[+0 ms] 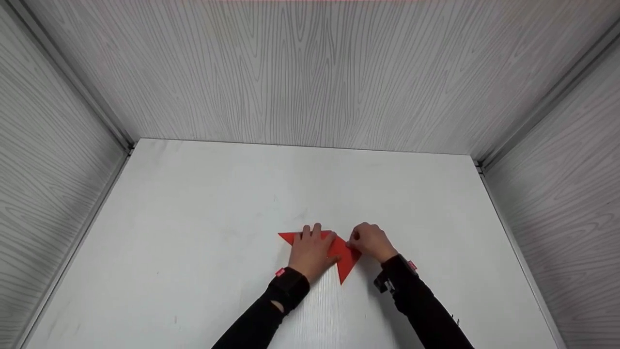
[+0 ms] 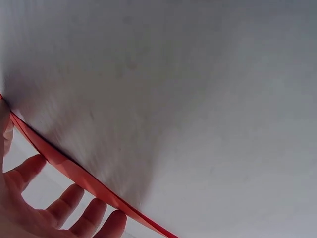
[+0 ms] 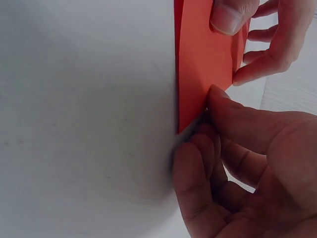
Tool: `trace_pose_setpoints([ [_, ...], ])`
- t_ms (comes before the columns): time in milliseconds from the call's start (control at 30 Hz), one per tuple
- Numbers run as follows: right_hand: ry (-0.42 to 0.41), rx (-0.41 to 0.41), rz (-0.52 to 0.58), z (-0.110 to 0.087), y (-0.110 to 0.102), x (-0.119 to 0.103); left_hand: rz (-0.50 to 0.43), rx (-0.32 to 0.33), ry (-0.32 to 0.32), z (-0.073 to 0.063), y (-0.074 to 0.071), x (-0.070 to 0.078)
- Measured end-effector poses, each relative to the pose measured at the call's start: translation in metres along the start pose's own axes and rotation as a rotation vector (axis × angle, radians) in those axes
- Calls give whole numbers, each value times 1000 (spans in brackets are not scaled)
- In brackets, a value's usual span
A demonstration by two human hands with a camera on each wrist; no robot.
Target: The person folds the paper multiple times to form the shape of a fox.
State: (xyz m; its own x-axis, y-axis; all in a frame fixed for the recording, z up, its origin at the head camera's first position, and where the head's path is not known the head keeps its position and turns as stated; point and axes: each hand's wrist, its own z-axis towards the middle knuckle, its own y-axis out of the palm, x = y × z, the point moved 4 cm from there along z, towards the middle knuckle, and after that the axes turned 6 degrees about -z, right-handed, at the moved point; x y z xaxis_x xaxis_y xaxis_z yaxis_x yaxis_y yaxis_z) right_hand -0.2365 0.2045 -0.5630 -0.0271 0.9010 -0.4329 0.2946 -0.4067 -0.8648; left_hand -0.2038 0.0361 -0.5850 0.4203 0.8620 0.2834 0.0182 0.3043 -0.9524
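A folded sheet of red paper (image 1: 345, 264) lies on the white table, with one point towards the left and another towards the front edge. My left hand (image 1: 311, 254) presses on its middle with fingers spread; in the left wrist view those fingertips (image 2: 74, 193) touch the thin red paper strip (image 2: 81, 176). At the paper's right corner, my right hand (image 1: 373, 241) pinches the edge. The right wrist view shows the right thumb (image 3: 233, 111) against the slanting border of the red paper (image 3: 198, 64), with curled fingers below. The left thumb (image 3: 229, 17) rests on the same sheet.
The white tabletop (image 1: 193, 203) spreads around the paper. Wood-grained panels stand at the back (image 1: 300, 72), the left (image 1: 48, 169) and the right (image 1: 562, 194). Black bands with small devices sit on both wrists. A small dark mark shows beside the right sleeve.
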Motion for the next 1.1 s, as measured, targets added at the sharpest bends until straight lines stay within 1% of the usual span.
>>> trace_pose_setpoints([
  [167,-5,1,-10,0,-2,-1,53,1,30,0,1,2],
  [333,-3,6,-10,-1,-1,0,95,-4,24,-1,2,3],
  [467,2,4,-8,-2,-1,0,84,-13,11,-2,2,2],
  [700,-10,11,2,-3,-2,-1,58,-3,-7,-2,1,0],
  [833,-6,8,-10,-3,-1,-1,31,5,-13,-2,0,-1],
  [1000,-1,2,-29,-2,-1,-1,3,15,-8,-1,-1,-2],
  [1100,-3,18,-20,-2,-1,-2,-13,32,-2,-1,-1,-2],
])
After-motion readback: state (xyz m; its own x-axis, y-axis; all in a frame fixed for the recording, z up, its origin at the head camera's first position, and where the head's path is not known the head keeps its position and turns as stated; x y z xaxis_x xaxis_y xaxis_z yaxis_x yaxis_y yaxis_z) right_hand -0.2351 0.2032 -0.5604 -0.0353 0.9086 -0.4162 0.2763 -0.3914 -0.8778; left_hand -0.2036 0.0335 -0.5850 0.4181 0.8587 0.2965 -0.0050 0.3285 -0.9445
